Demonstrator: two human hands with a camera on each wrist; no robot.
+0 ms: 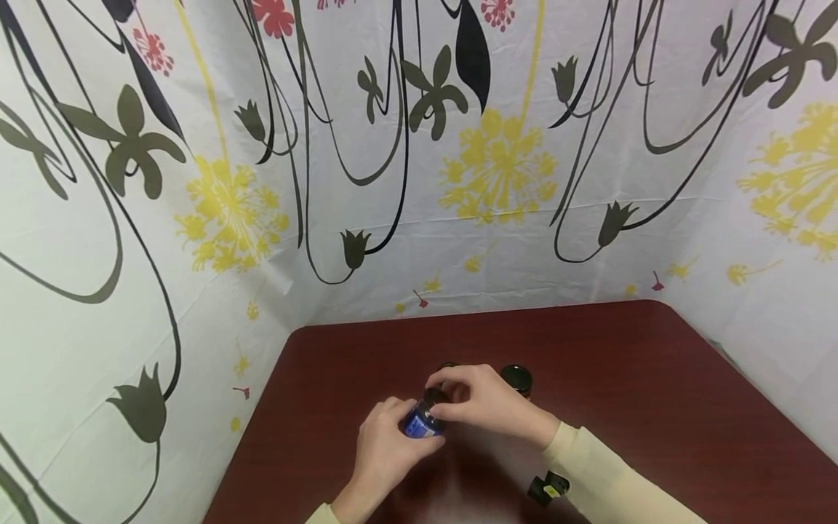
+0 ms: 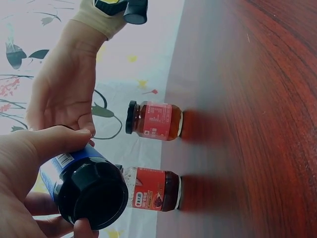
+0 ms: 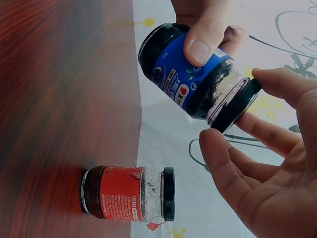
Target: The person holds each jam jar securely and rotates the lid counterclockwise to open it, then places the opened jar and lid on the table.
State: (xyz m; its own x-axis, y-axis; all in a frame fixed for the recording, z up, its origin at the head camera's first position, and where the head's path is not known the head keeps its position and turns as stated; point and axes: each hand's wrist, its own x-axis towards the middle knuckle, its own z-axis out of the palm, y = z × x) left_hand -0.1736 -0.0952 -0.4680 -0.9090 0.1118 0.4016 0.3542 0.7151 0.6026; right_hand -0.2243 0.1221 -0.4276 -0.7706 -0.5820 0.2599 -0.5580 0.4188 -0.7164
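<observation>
My left hand [image 1: 386, 447] holds a glass jar [image 3: 176, 74] with a blue label and dark contents round its body. The jar is raised off the table and tilted in the right wrist view. My right hand [image 1: 494, 407] grips the rim of its black lid [image 3: 237, 105] between thumb and fingers. The lid sits at the jar's mouth; whether it is loose I cannot tell. In the left wrist view, the jar's dark base faces the camera, and the left thumb [image 2: 62, 140] lies across the label.
Two more lidded jars stand upright on the dark red table [image 1: 628, 364]: an amber one [image 2: 158, 121] with a pinkish-red label and a dark one [image 2: 151, 189] with a red label. A patterned cloth [image 1: 419, 204] hangs round the table. A small black device [image 1: 548, 487] is at the right sleeve.
</observation>
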